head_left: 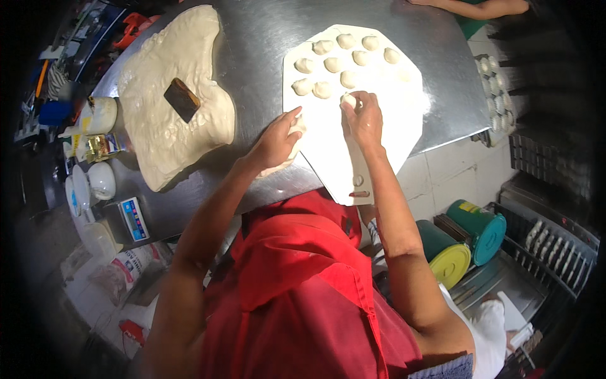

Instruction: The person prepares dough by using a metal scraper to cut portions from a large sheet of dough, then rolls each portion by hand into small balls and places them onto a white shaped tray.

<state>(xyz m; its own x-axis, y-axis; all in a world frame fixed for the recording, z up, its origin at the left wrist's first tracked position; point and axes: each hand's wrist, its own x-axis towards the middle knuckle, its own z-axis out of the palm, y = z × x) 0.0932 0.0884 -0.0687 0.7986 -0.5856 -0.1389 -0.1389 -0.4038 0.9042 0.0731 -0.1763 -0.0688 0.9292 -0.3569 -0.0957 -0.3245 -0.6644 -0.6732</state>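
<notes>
Far left, along the edge of the metal surface (259, 44): white tub (104, 115), gold packet (100, 147), white bowl (101, 180), flat white-and-blue device (132, 218). Next, a big slab of dough (151, 88) draped across the surface, dark scraper (182, 100) lying flat near its middle.

Then the left hand (273, 144), laid over a smaller lump of dough (299, 125) at the left edge of the white board (328, 145). Thumb and index stand apart with dough between; other fingers mostly hidden, can't tell how tight the grip is. Red apron (297, 271) below, between the forearms.

White board sits on the surface, handle end toward the person. At least ten dough balls (333, 64) grouped on its far half, glare washing out the right side. Right hand (366, 123) is over mid-board, fingers pinched narrow on one small dough piece (348, 100), just below the nearest balls.

Right: green buckets (467, 221) on the lower level, another person's arm (486, 9) at the surface's far edge.
</notes>
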